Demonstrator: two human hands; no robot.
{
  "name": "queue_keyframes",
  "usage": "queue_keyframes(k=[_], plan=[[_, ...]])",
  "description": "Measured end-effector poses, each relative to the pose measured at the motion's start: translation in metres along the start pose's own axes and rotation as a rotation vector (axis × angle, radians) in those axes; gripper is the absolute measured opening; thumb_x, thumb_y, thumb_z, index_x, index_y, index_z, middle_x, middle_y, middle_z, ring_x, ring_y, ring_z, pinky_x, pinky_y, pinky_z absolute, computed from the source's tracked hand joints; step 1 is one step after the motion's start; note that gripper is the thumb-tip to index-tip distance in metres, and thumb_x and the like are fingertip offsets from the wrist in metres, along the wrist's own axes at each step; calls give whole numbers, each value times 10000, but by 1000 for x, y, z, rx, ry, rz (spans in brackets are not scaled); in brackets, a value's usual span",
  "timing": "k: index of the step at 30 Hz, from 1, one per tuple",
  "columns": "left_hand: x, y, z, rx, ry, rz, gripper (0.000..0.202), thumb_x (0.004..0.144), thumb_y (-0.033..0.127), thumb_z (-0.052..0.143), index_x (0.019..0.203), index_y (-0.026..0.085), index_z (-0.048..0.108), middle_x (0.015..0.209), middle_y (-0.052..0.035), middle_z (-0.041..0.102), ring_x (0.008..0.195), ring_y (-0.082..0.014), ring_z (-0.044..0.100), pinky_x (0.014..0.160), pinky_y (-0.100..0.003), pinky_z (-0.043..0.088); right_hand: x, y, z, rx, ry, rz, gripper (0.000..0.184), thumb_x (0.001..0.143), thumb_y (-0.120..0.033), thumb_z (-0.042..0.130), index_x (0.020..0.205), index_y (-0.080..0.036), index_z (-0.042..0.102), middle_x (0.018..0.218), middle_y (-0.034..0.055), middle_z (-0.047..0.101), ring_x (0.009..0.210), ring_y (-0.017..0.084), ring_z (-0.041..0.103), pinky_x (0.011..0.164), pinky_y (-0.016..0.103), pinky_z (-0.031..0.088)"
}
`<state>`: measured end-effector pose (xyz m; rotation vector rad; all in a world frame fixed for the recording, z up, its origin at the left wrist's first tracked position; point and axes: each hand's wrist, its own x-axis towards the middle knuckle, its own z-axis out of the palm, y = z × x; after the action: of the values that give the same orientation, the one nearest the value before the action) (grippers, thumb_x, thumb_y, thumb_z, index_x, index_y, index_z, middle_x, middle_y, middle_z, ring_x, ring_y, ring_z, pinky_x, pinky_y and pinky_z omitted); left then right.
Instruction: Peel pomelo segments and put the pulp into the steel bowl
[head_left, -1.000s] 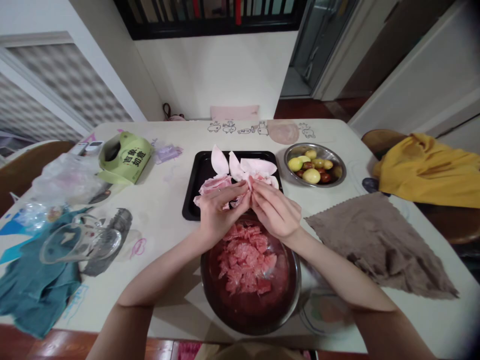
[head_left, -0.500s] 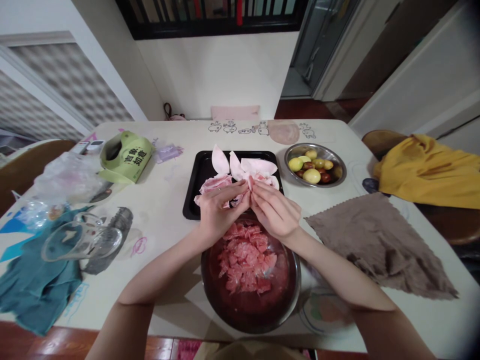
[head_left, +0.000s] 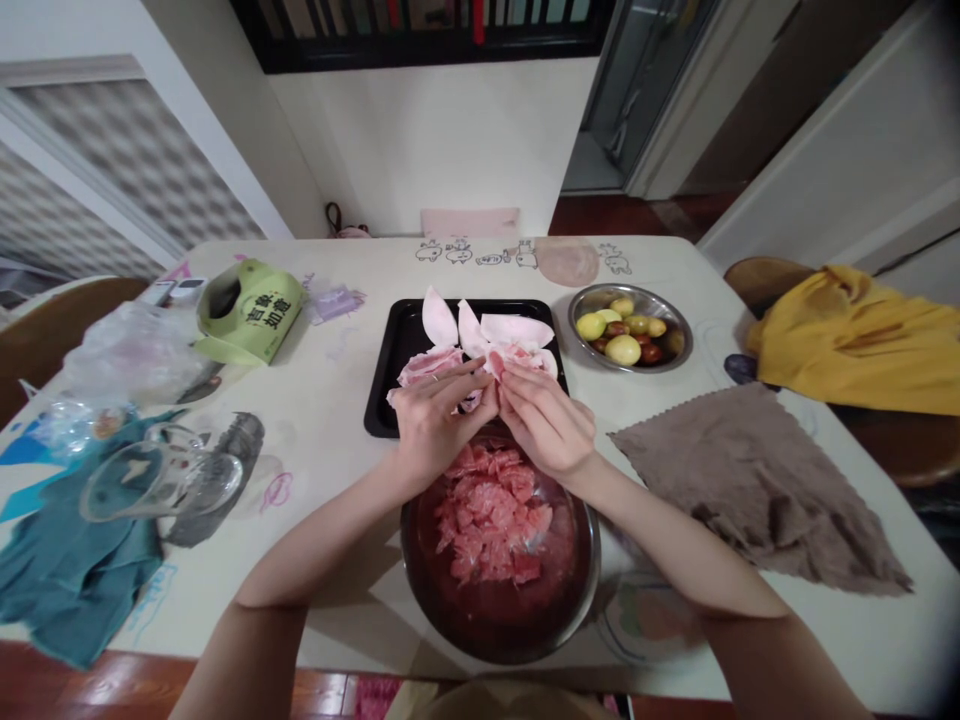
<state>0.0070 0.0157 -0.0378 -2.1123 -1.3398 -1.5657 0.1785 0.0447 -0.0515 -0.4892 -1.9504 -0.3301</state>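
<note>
Over the near edge of a black tray, my left hand and my right hand meet at the fingertips. Both are closed in a pinch on a small pomelo segment, mostly hidden by the fingers. Thick white-pink peel pieces and torn membrane lie in the tray just beyond. Below my wrists stands a steel mixing bowl, holding a heap of peeled red pomelo flesh.
A steel bowl of small green and brown fruit stands right of the tray. A brown cloth lies at right. At left are a glass jug on its side, a teal cloth, a green bag and clear plastic.
My fingertips have shifted slightly on the pomelo segment, and a bit more of its pink flesh shows. The bowls and tray have stayed in place.
</note>
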Motion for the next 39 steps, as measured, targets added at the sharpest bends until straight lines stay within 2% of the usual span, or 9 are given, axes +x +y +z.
queue_keyframes(k=[7,10,14,21,25,28,32,36,39], plan=[[3,3,-3,-72,-35,-50,131,841,137,723,914,238,760,940,-13,826,900,-214,809,745,-316,675,5,1,-3,-13,12,18,187,892,-66,687,1050,-163,711,1053,94,794,1074,217,759,898,328,680],[4,3,-4,-92,-42,-78,105,843,156,735,921,223,761,968,-31,825,905,-216,806,782,-329,674,7,2,-4,-33,21,72,191,870,-52,706,1036,-146,697,1029,100,790,1005,194,767,912,296,655],[7,3,-5,-116,-35,-140,83,852,176,740,923,213,762,1001,-42,823,890,-206,804,841,-346,673,11,5,-7,-54,38,171,188,879,-63,684,1014,-193,685,981,45,783,915,157,761,825,259,638],[10,0,-6,-91,-96,-212,66,878,228,711,857,193,764,969,-61,824,824,-209,805,782,-332,662,14,4,-5,28,39,266,120,919,-94,638,965,-199,673,969,34,760,901,145,746,807,259,615],[11,4,-7,-68,-156,-261,86,900,251,688,898,203,758,961,-42,821,939,-209,794,783,-294,645,13,5,-4,27,-7,272,103,933,-103,639,985,-187,671,990,41,763,921,146,748,801,246,610],[14,8,-10,-3,-168,-282,143,890,275,714,1008,195,721,969,-36,797,874,-168,769,762,-259,627,10,6,-3,-38,-54,216,113,929,-95,655,1013,-167,673,1012,59,779,917,149,756,787,234,600],[18,5,-11,-52,-221,-170,446,925,288,717,1346,205,598,1279,-104,701,1057,-178,729,873,-287,623,6,9,-2,-111,-90,90,157,946,-101,630,1077,-171,677,1039,65,796,920,159,766,826,258,606],[14,-6,-7,-71,-251,-66,215,984,215,640,1175,253,730,1231,-60,735,1081,-179,725,939,-339,620,4,12,-2,-131,-99,20,178,941,-102,631,1106,-152,677,1065,88,797,966,190,765,834,294,617],[9,-9,-3,-94,-227,0,209,978,168,638,1151,226,740,1212,-73,741,1046,-166,733,921,-333,633,3,14,-1,-136,-95,13,187,933,-92,632,1105,-150,678,1068,92,794,981,194,762,848,296,617]])
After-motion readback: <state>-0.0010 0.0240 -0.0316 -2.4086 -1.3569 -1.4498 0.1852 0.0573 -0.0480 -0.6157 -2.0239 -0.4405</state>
